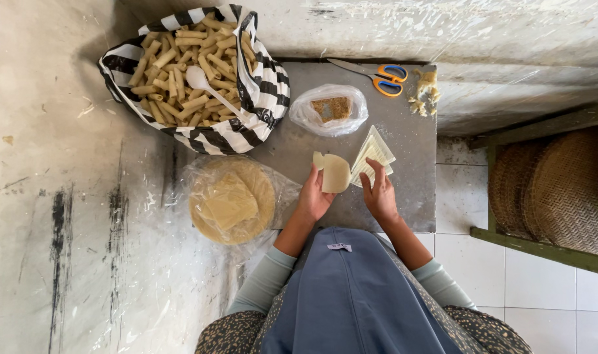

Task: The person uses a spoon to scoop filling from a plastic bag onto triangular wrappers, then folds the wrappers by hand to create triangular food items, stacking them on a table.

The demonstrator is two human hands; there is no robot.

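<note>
Two hands are working at the near edge of the grey tabletop (410,196). The left hand (314,198) is gripping a pale round wrapper (334,173), holding it just above the tabletop's near middle. The right hand (379,194) is resting with fingers curled loosely on a stack of triangular wrappers (373,156) just beside it. Orange-handled scissors (384,78) are lying at the far edge, near a clear bag of crumbs (330,108).

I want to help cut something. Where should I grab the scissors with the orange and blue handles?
Take the scissors by the handle loops, coming from the right end of the grey board. The loops point right and lie flat, open to your fingers, while the blades point left toward the striped bag. Crumbly bits sit just beside the loops, so reach in from above.
</note>
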